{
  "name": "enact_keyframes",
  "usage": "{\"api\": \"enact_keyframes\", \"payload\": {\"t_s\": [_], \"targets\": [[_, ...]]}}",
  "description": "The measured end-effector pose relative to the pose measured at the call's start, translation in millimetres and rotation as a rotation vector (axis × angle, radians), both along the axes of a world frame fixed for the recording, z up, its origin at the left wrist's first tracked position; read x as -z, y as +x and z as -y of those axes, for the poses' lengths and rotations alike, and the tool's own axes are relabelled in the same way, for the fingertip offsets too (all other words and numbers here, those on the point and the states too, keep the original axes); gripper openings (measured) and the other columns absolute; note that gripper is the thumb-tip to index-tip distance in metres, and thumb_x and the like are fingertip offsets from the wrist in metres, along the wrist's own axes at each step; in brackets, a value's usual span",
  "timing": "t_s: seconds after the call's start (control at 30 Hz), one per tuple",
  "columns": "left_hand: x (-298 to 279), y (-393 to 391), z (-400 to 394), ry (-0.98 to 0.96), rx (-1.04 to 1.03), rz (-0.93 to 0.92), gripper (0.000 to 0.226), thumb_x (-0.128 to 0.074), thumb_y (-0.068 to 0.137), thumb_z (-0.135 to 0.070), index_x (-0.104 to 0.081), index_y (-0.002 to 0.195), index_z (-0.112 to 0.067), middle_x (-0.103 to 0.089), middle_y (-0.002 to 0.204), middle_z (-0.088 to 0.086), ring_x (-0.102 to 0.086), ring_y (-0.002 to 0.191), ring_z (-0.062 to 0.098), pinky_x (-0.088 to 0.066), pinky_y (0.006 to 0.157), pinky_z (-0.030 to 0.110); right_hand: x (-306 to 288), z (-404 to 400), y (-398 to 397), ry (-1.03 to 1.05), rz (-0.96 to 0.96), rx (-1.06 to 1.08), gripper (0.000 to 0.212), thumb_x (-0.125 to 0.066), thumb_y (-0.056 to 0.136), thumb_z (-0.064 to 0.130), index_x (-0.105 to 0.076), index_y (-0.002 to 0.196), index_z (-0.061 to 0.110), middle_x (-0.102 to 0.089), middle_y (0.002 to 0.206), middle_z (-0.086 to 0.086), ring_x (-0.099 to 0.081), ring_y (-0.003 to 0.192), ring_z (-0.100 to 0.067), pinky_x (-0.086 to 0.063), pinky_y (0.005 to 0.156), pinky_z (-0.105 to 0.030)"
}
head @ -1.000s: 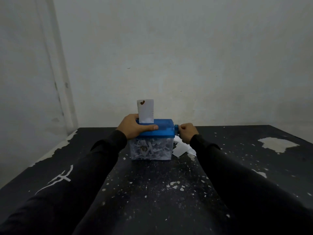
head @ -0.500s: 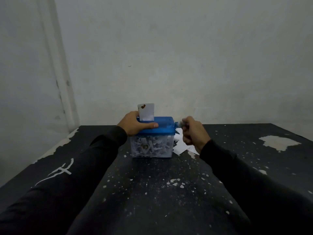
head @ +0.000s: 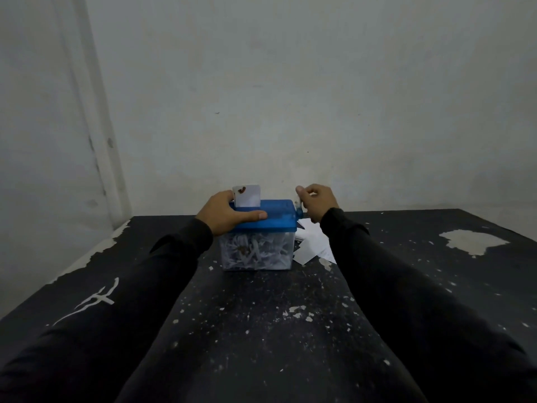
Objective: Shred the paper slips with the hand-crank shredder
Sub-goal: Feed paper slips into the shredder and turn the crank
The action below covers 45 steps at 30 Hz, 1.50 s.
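Hand-crank shredder — on the bench; your left hand clasps its blue lid. Paper slip in the slot sits lower than before. Right hand — fingers curled on the crank, now raised. Loose slips lie beside.

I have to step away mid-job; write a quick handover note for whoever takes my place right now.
Left hand: grips the blue plastic lid of the clear shredder box, steadying it.
Right hand: grip closed on the crank at the lid's right end.
White paper slip stands partly fed in the slot; box holds shreds.
Left: finish cranking it, then the loose white slips on the black table.
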<state>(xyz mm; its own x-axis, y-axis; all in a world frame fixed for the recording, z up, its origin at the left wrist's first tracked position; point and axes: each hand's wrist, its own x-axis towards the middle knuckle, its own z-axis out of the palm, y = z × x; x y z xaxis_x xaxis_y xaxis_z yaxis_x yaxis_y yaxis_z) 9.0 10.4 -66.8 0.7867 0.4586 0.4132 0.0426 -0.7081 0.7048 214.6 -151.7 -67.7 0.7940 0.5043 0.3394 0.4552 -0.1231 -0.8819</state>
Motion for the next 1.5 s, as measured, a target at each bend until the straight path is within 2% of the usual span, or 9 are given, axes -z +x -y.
{"api": "enact_keyframes", "payload": {"t_s": [0.17, 0.3, 0.43, 0.67, 0.8, 0.87, 1.07, 1.27, 1.5], "targets": [[-2, -1, 5, 0.001, -0.008, 0.0, 0.073, -0.083, 0.054, -0.076, -0.076, 0.098, -0.019, -0.076, 0.094, 0.002, -0.07, 0.085, 0.014, -0.059, 0.079, 0.035, 29, 2, -1, -0.125, -0.007, 0.023, 0.043, -0.057, 0.101, 0.032, -0.054, 0.063, 0.012, -0.051, 0.062, -0.004, -0.046, 0.056, -0.019, -0.042, 0.053, -0.03], [-5, -2, 9, 0.016, -0.006, -0.003, 0.039, -0.086, 0.07, -0.053, -0.074, 0.092, -0.023, -0.074, 0.089, -0.002, -0.067, 0.078, 0.003, -0.056, 0.071, 0.024, 53, 23, -19, -0.262, 0.008, -0.017, 0.05, -0.047, 0.106, 0.029, -0.055, 0.062, 0.009, -0.054, 0.06, -0.006, -0.045, 0.054, -0.015, -0.038, 0.053, -0.024], [-5, -2, 8, 0.024, -0.015, -0.019, 0.053, -0.084, 0.067, -0.059, -0.074, 0.092, -0.013, -0.074, 0.088, 0.003, -0.068, 0.082, 0.014, -0.056, 0.078, 0.035, 71, 45, -38, -0.192, 0.017, -0.007, 0.063, -0.042, 0.105, 0.046, -0.067, 0.071, -0.001, -0.07, 0.079, -0.024, -0.054, 0.064, -0.021, -0.044, 0.063, -0.031], [-8, -1, 5, 0.042, -0.019, -0.043, 0.07, -0.082, 0.056, -0.076, -0.072, 0.091, -0.016, -0.071, 0.085, 0.003, -0.066, 0.079, 0.018, -0.052, 0.068, 0.03, 49, 69, -64, 0.106, -0.084, -0.219, 0.029, -0.05, 0.1, 0.025, -0.06, 0.079, 0.009, -0.041, 0.064, 0.001, -0.034, 0.058, -0.013, -0.03, 0.05, -0.026], [-6, 0, 5, 0.048, -0.034, -0.045, 0.063, -0.082, 0.062, -0.065, -0.071, 0.104, -0.02, -0.069, 0.099, -0.002, -0.065, 0.088, 0.014, -0.055, 0.076, 0.029, 27, 69, -64, 0.194, 0.012, -0.286, 0.045, -0.046, 0.106, 0.04, -0.064, 0.068, 0.023, -0.037, 0.058, 0.004, -0.034, 0.051, -0.009, -0.034, 0.048, -0.021], [-5, 0, 2, 0.054, -0.044, -0.038, 0.063, -0.083, 0.063, -0.065, -0.071, 0.108, -0.023, -0.068, 0.105, -0.005, -0.064, 0.092, 0.01, -0.053, 0.077, 0.025, 13, 60, -58, 0.21, 0.089, -0.255, 0.048, -0.044, 0.106, 0.045, -0.066, 0.074, 0.015, -0.043, 0.056, 0.005, -0.039, 0.049, -0.007, -0.038, 0.051, -0.02], [-2, -1, 1, 0.088, -0.067, -0.05, 0.077, -0.08, 0.061, -0.074, -0.068, 0.119, -0.026, -0.062, 0.114, -0.01, -0.057, 0.101, 0.007, -0.043, 0.078, 0.02, -8, 24, -21, 0.157, 0.181, -0.154, 0.069, -0.044, 0.098, 0.065, -0.068, 0.07, 0.007, -0.068, 0.064, -0.005, -0.063, 0.063, -0.023, -0.055, 0.077, -0.039], [-2, -2, 4, 0.073, -0.051, -0.034, 0.096, -0.073, 0.048, -0.086, -0.069, 0.121, -0.023, -0.065, 0.115, -0.009, -0.06, 0.103, 0.007, -0.046, 0.083, 0.023, -2, -9, -1, 0.106, 0.168, 0.008, 0.04, -0.052, 0.103, 0.042, -0.051, 0.081, 0.009, -0.052, 0.073, -0.001, -0.046, 0.066, -0.014, -0.04, 0.063, -0.03], [-2, -1, 3, 0.065, -0.06, -0.025, 0.097, -0.073, 0.047, -0.085, -0.069, 0.121, -0.022, -0.064, 0.117, -0.006, -0.06, 0.102, 0.008, -0.045, 0.083, 0.024, -5, -8, 7, -0.001, 0.155, 0.003, 0.045, -0.056, 0.102, 0.034, -0.048, 0.061, 0.016, -0.046, 0.061, 0.002, -0.043, 0.06, -0.014, -0.038, 0.061, -0.028]]}}
